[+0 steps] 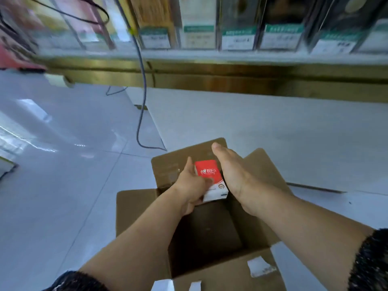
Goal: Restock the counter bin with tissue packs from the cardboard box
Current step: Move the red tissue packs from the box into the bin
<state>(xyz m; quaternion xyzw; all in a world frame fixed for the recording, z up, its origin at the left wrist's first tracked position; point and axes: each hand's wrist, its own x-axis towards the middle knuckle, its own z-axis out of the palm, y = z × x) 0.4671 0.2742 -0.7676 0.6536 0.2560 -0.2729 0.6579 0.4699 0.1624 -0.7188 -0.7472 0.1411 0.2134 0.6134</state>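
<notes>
An open cardboard box (136,208) stands on the floor below me, its flaps folded outward and its inside dark. Above the box's far side, my left hand (190,186) grips a red and white tissue pack (211,178) from the left. My right hand (233,173) lies flat against the pack's right side with fingers straight. The counter bin is out of view.
A shelf unit with a gold base (210,78) and boxed goods behind price labels (237,38) runs across the top. A dark cable (142,106) hangs down to the pale tiled floor (63,164) just beyond the box.
</notes>
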